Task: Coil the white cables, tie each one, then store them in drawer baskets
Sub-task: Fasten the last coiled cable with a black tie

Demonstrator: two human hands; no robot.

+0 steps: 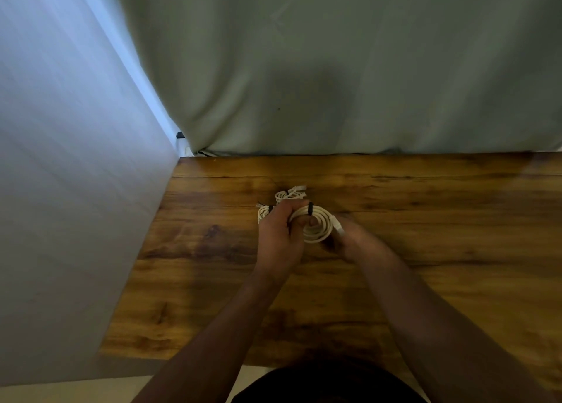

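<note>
White cable coil (317, 229) is held over the table (456, 220) by both hands: left hand (279, 235) curls round its left edge, hiding it; blurred right hand (349, 240) grips beneath. A dark tie (310, 208) bands it; smaller bundles (290, 193) lie half hidden behind.

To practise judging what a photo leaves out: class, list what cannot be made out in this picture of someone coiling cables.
All in the head view:
Drawer baskets: none in frame.
Right hand: motion blur and the held cable hide its fingers; grip unclear.
Plug: blurred, type unreadable.
Far coil and left coil: partly covered by the left hand, too small to check their ties.
</note>
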